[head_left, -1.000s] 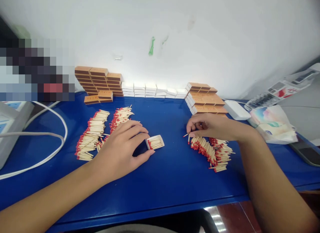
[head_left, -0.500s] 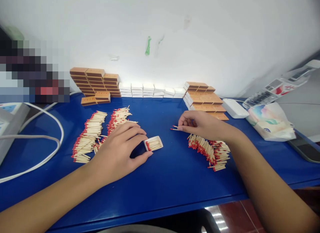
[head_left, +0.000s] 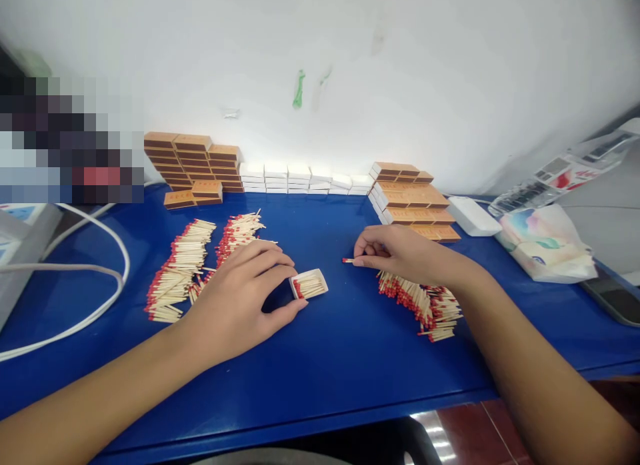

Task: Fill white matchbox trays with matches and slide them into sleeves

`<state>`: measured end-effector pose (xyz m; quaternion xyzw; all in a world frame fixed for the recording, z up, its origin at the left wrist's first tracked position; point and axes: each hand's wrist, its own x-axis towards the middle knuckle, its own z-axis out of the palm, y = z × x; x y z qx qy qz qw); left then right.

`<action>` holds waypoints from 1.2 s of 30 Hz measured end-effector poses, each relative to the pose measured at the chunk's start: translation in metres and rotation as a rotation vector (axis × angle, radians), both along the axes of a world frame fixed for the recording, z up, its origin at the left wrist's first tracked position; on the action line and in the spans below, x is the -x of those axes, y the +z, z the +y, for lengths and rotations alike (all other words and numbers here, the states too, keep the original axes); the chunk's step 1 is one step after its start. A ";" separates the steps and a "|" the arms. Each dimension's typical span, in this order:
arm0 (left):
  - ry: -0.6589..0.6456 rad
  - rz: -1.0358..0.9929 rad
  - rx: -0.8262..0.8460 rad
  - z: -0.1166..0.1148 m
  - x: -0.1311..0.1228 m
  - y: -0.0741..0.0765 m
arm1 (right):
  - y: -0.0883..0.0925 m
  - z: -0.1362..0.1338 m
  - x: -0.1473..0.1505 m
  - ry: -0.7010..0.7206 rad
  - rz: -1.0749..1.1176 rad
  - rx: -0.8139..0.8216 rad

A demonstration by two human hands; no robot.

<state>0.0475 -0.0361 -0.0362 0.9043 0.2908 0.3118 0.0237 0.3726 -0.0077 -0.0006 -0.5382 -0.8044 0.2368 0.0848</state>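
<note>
My left hand steadies a small white matchbox tray at its left end, thumb and fingertips around it. Inside the tray lie red-tipped matches, heads toward my hand. To the right, my right hand pinches a few matches, their red heads pointing left at the tray; the exact number is unclear. Just below that hand spreads a pile of loose matches, partly covered by it. Two more piles of matches, one at far left and one partly behind my left hand, lie on the blue table.
Along the wall stand stacked brown matchboxes, stacked white trays and more brown matchboxes. A white box, a tissue pack and a dark phone are at right. White cables loop at left.
The matches in my right hand have come together, where they were spread apart before. The left hand stays at the tray. The whole view has shifted slightly.
</note>
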 end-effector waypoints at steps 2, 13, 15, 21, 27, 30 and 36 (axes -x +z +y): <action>0.002 -0.002 0.010 0.000 0.000 0.000 | 0.001 -0.002 0.004 0.000 0.026 -0.019; 0.000 -0.010 0.009 0.000 -0.003 0.000 | -0.004 -0.031 0.062 0.163 0.281 -0.111; 0.005 -0.005 0.011 0.000 -0.002 0.000 | -0.002 -0.031 0.058 0.128 0.278 -0.118; 0.012 0.002 0.010 0.001 -0.001 0.000 | 0.018 -0.011 -0.008 -0.045 0.089 -0.080; 0.014 -0.005 -0.008 -0.001 -0.001 0.000 | 0.022 -0.004 -0.051 -0.039 -0.071 0.181; 0.010 0.000 -0.001 -0.002 -0.001 0.002 | 0.021 -0.003 -0.049 -0.038 -0.067 0.206; 0.008 0.002 -0.007 -0.002 -0.002 0.002 | 0.021 -0.004 -0.039 -0.046 -0.118 0.268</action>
